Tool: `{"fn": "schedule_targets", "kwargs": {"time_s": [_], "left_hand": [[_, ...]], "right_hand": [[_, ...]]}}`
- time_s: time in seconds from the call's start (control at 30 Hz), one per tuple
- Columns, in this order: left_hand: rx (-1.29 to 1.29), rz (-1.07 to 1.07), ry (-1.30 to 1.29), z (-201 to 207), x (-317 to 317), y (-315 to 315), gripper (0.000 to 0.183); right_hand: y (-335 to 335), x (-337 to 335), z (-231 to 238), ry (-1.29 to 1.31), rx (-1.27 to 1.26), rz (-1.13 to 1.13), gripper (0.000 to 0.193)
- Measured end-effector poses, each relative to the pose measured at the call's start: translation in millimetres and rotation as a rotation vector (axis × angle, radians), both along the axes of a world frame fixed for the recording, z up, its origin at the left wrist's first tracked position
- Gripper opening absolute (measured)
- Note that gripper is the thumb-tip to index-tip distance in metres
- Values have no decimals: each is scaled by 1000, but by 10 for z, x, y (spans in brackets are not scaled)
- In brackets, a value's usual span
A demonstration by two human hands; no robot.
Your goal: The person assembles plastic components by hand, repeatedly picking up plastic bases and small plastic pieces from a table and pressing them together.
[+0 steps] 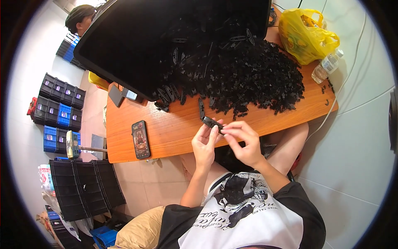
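Note:
A small, long black plastic part (pixel 210 122) is held up at the front edge of the table. My left hand (pixel 203 146) is closed on it, with thumb and fingers gripping it from either side. At the part's lower right end, my right hand (pixel 245 145) pinches with thumb and fingertips; whether it holds a separate small piece there is too small to tell. Just beyond my left hand, another oval black part (pixel 201 108) lies on the wooden table (pixel 182 128). A large heap of small black plastic pieces (pixel 265 79) spreads behind both hands.
A big black bin (pixel 137 45) lies tipped on the table, its pieces running into the heap. A phone (pixel 141 140) rests at left. Far right are a yellow plastic bag (pixel 304 37) and a clear bottle (pixel 327 66). Stacked crates (pixel 62 108) and another person (pixel 81 18) are at left.

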State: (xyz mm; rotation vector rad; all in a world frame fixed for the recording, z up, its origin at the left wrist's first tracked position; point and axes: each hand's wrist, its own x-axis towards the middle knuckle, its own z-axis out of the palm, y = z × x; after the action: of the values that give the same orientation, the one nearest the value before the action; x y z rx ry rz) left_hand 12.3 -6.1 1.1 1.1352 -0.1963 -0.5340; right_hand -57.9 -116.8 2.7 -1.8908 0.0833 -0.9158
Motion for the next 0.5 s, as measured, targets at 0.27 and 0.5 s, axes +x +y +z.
{"fn": "schedule_targets", "kwargs": {"time_s": [0.27, 0.5], "left_hand": [[67, 16, -147, -75, 15, -18, 21], [-114, 9, 52, -18, 2, -64, 20]], "right_hand": [[-71, 101, -43, 145, 513, 218, 29], [-19, 83, 20, 189, 330, 136, 36]]}}
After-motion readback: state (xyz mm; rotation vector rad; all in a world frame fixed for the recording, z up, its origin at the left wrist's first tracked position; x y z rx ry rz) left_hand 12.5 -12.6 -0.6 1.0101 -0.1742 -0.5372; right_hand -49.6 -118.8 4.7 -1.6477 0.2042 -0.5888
